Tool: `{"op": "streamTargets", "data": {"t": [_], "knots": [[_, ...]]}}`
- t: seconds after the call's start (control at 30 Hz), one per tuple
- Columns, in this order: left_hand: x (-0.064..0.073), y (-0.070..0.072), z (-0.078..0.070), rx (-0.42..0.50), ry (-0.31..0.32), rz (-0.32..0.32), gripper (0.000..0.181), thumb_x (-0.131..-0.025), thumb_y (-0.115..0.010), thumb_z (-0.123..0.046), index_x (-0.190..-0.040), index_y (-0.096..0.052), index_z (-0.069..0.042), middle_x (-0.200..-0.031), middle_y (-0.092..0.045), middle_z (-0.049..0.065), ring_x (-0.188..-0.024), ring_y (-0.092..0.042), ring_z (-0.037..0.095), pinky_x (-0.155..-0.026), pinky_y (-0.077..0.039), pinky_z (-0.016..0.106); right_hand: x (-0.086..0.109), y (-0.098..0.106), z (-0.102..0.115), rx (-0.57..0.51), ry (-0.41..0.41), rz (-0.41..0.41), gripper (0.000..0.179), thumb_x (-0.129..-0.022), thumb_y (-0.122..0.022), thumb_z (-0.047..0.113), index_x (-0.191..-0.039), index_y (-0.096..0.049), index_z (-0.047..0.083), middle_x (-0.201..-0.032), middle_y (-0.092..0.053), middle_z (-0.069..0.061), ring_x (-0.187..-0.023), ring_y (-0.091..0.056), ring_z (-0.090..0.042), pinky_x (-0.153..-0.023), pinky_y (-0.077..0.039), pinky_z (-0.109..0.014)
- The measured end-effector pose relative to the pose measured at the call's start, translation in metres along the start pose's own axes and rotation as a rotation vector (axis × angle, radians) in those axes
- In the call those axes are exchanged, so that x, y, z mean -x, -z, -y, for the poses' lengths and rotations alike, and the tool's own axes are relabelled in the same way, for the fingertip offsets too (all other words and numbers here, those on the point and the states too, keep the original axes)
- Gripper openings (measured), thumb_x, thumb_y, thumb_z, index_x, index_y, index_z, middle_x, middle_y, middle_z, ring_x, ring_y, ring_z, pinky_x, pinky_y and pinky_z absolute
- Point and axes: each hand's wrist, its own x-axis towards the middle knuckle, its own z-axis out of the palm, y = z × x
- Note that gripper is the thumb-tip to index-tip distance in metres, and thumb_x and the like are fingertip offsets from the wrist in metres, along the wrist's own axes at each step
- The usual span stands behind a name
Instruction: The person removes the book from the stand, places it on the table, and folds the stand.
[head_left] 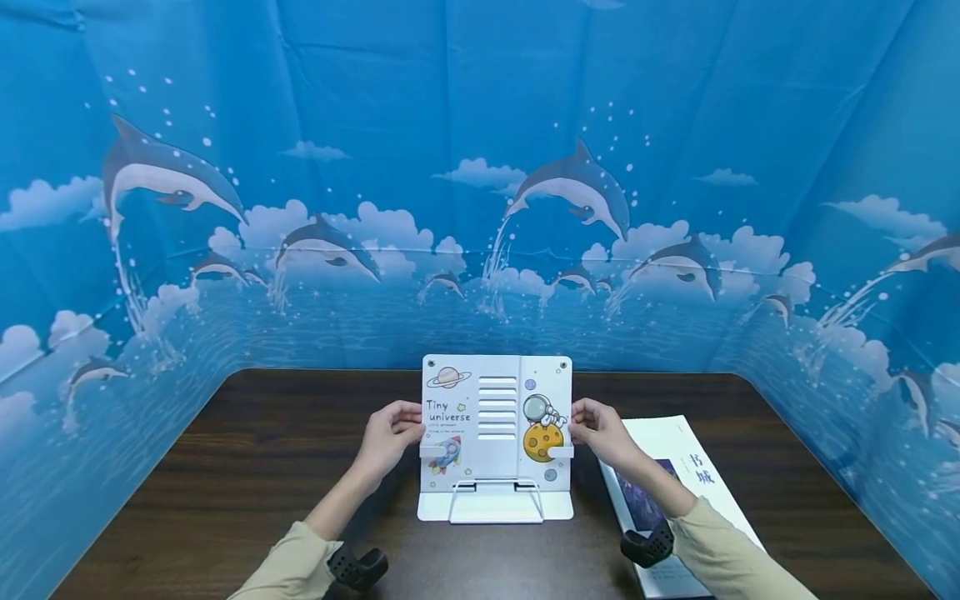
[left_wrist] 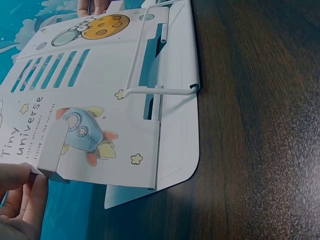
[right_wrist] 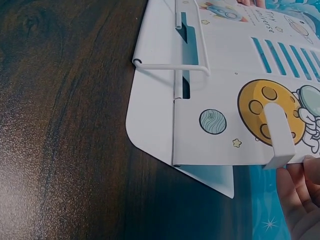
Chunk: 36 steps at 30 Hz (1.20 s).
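Note:
A white book stand (head_left: 495, 417) printed with a rocket, planets and an astronaut stands upright on the table in the head view. Its flat base plate (left_wrist: 180, 145) lies under the raised panel, and a white wire bracket (head_left: 497, 502) folds out at the front. My left hand (head_left: 390, 437) pinches the panel's left edge beside a white page clip (left_wrist: 52, 150). On the opposite edge my right hand (head_left: 600, 429) pinches the panel near the other page clip (right_wrist: 279, 135). Thumbs lie in front, with the other fingers partly hidden behind the panel.
A white book (head_left: 675, 442) with a dark picture on its cover lies to the right, partly under my right forearm. The dark wooden table (head_left: 300, 417) ends at a blue dolphin-print curtain (head_left: 420, 167) behind and at both sides.

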Motion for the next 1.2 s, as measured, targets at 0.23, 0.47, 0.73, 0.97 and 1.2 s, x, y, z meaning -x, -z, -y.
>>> {"op": "streamTargets", "data": {"t": [0.23,0.47,0.73,0.97,1.2], "knots": [[0.002,-0.003,-0.001,-0.020,0.014,-0.008,0.021,-0.084,-0.059,0.002,-0.106,-0.057,0.003,-0.094,-0.059,0.013,-0.081,-0.059,0.020,-0.076,-0.053,0.035,-0.003,0.000,-0.001,-0.003,0.003,0.006,0.011,-0.086,-0.053,-0.006,-0.097,-0.055,-0.004,-0.083,-0.056,-0.011,-0.075,-0.058,-0.018,-0.071,-0.054,-0.033],[0.011,-0.003,-0.004,-0.026,0.023,-0.018,0.020,-0.084,-0.059,0.003,-0.104,-0.056,0.004,-0.093,-0.058,0.013,-0.080,-0.059,0.019,-0.073,-0.053,0.032,-0.011,-0.001,-0.002,0.007,0.010,0.001,0.010,-0.086,-0.054,-0.005,-0.096,-0.056,-0.005,-0.083,-0.057,-0.010,-0.075,-0.057,-0.018,-0.070,-0.054,-0.031],[0.027,-0.003,-0.010,-0.003,0.029,-0.008,0.020,-0.084,-0.057,0.004,-0.104,-0.053,0.005,-0.094,-0.057,0.013,-0.081,-0.058,0.019,-0.074,-0.053,0.032,-0.019,-0.005,0.001,0.040,0.044,-0.025,0.010,-0.085,-0.054,-0.006,-0.094,-0.058,-0.005,-0.079,-0.057,-0.010,-0.071,-0.055,-0.018,-0.068,-0.053,-0.039],[0.042,-0.003,-0.013,0.045,0.027,0.014,0.020,-0.084,-0.057,0.006,-0.103,-0.052,0.006,-0.092,-0.058,0.013,-0.081,-0.058,0.020,-0.069,-0.054,0.028,-0.028,-0.009,0.001,0.043,0.033,-0.051,0.011,-0.085,-0.055,-0.005,-0.094,-0.060,-0.004,-0.079,-0.055,-0.009,-0.070,-0.052,-0.016,-0.062,-0.051,-0.029],[0.051,-0.006,-0.015,0.099,0.029,0.029,0.019,-0.082,-0.056,0.010,-0.100,-0.051,0.006,-0.088,-0.057,0.013,-0.078,-0.058,0.021,-0.067,-0.053,0.026,-0.034,-0.011,0.004,0.059,0.035,-0.061,0.014,-0.084,-0.054,-0.005,-0.097,-0.061,-0.004,-0.082,-0.055,-0.009,-0.072,-0.051,-0.017,-0.060,-0.048,-0.023]]}}
